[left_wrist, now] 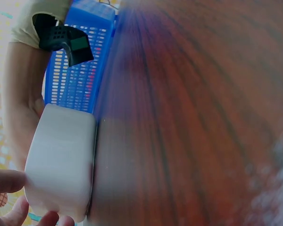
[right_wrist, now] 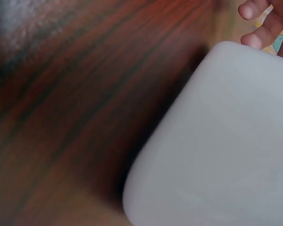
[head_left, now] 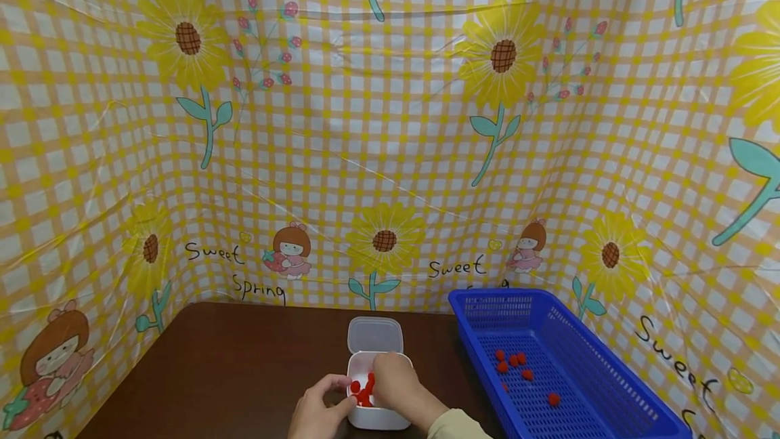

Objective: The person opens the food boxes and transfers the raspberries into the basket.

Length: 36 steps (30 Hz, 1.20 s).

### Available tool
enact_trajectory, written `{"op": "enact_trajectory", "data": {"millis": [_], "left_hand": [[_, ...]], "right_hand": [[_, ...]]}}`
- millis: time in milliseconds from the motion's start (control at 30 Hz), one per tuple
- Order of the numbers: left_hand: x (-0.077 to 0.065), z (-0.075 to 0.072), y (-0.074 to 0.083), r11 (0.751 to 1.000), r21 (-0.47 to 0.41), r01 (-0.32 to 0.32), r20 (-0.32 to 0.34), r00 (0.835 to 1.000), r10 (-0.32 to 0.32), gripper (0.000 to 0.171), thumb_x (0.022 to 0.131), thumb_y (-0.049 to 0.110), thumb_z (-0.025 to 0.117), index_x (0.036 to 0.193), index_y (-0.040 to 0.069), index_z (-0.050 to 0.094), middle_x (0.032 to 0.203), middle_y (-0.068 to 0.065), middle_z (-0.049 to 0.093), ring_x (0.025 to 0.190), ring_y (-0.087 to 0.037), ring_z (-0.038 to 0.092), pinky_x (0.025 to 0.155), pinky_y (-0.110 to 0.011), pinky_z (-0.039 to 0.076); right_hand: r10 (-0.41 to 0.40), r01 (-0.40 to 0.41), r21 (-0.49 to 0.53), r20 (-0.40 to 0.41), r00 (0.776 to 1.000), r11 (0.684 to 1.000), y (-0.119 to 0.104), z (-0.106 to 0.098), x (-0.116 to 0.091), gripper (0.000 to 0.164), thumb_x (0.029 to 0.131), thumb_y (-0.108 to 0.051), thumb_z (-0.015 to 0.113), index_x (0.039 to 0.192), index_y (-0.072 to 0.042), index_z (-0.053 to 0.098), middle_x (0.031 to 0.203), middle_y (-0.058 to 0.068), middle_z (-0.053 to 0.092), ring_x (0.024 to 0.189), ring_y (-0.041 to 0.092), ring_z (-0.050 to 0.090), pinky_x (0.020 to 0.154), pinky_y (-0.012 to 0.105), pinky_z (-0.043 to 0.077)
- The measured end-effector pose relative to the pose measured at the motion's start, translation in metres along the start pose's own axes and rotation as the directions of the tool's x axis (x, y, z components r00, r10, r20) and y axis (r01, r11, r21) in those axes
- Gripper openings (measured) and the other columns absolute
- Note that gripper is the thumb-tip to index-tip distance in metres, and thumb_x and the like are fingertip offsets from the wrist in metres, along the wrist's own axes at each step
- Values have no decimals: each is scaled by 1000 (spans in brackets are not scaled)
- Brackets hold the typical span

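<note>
A small white box (head_left: 380, 419) stands on the table with its translucent lid (head_left: 374, 336) tipped back behind it. Several small red balls (head_left: 363, 398) lie inside, towards the left. My left hand (head_left: 318, 410) holds the box at its left side, thumb and fingers at the rim; the left wrist view shows its fingertips against the white wall. From the right, my right hand (head_left: 397, 385) reaches over the rim into the box. Its fingertips are hidden inside, and I cannot tell whether they hold a ball. In the right wrist view the box wall (right_wrist: 217, 141) fills the lower right.
To the right stands a long blue plastic basket (head_left: 579, 337) with slotted sides, several red balls (head_left: 514, 360) scattered on its floor. The dark wood table (head_left: 244, 358) extends left of the box. A yellow checked cloth (head_left: 341, 120) with sunflowers hangs behind and at both sides.
</note>
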<state>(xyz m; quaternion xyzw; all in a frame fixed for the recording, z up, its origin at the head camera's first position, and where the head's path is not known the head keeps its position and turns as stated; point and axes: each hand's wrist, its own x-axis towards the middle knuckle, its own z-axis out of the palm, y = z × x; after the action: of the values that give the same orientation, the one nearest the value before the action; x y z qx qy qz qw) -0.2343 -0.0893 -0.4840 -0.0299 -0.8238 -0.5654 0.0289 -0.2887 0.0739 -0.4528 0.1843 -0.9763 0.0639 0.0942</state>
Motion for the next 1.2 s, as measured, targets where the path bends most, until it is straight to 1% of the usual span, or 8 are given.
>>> {"op": "enact_trajectory", "data": {"millis": [133, 333, 500, 633, 833, 933, 1067, 1200], "left_hand": [[-2, 1, 0, 1000, 9, -10, -12, 1000, 10, 30, 86, 25, 76, 112, 11, 70, 104, -6, 73, 69, -13, 57, 63, -33, 42], [-4, 0, 0, 1000, 15, -7, 1, 1000, 7, 30, 86, 25, 76, 113, 11, 69, 106, -8, 73, 72, -14, 59, 65, -34, 44], [-4, 1, 0, 1000, 9, -26, -1, 1000, 26, 29, 86, 25, 76, 112, 11, 70, 105, -8, 73, 75, -14, 61, 67, -35, 45], [-5, 0, -1, 999, 16, -51, -15, 999, 51, 30, 85, 24, 76, 112, 11, 70, 106, -8, 74, 69, -14, 59, 66, -33, 43], [-6, 0, 0, 997, 19, -74, -14, 997, 75, 31, 85, 24, 75, 112, 10, 70, 108, -11, 74, 69, -12, 61, 64, -29, 42], [-6, 1, 0, 997, 20, -75, -19, 997, 75, 30, 85, 24, 76, 112, 11, 70, 109, -11, 74, 69, -12, 61, 63, -29, 42], [-5, 1, 0, 998, 18, -62, -20, 998, 62, 30, 86, 24, 76, 112, 11, 70, 108, -10, 74, 70, -13, 60, 64, -31, 43], [-4, 0, 0, 999, 6, -48, -8, 999, 48, 30, 87, 24, 75, 112, 10, 69, 107, -10, 74, 72, -14, 59, 66, -33, 44]], "right_hand": [[21, -19, 56, -30, 999, 998, -1, 2, 0, 26, 64, -10, 83, 63, -10, 57, 59, -1, 49, 54, 12, 40, 53, 28, 40], [81, -79, 161, -9, 997, 984, 0, 8, 0, 23, 68, -6, 75, 59, -11, 54, 57, -2, 46, 54, 13, 37, 52, 28, 36], [113, -112, 246, 12, 994, 963, -1, 8, -1, 24, 70, -5, 69, 55, -11, 51, 56, -2, 44, 53, 14, 36, 50, 28, 35], [122, -114, 326, -3, 993, 939, 1, 12, 0, 26, 72, -6, 69, 53, -11, 53, 52, -3, 44, 50, 14, 38, 47, 26, 35], [129, -119, 475, 12, 992, 872, 6, 14, 0, 25, 75, -3, 74, 53, -6, 63, 49, -6, 48, 49, 10, 40, 47, 24, 38], [135, -125, 504, 16, 991, 855, 7, 12, 1, 20, 76, -3, 75, 56, -3, 68, 51, -4, 54, 51, 11, 42, 49, 25, 40], [146, -134, 517, 18, 989, 846, 6, 10, 2, 16, 76, -1, 75, 60, 0, 70, 55, 1, 60, 53, 12, 45, 50, 26, 41], [167, -164, 525, 41, 985, 835, 5, 9, 2, 18, 77, -2, 75, 60, 0, 70, 56, 2, 60, 53, 13, 45, 47, 25, 38]]}}
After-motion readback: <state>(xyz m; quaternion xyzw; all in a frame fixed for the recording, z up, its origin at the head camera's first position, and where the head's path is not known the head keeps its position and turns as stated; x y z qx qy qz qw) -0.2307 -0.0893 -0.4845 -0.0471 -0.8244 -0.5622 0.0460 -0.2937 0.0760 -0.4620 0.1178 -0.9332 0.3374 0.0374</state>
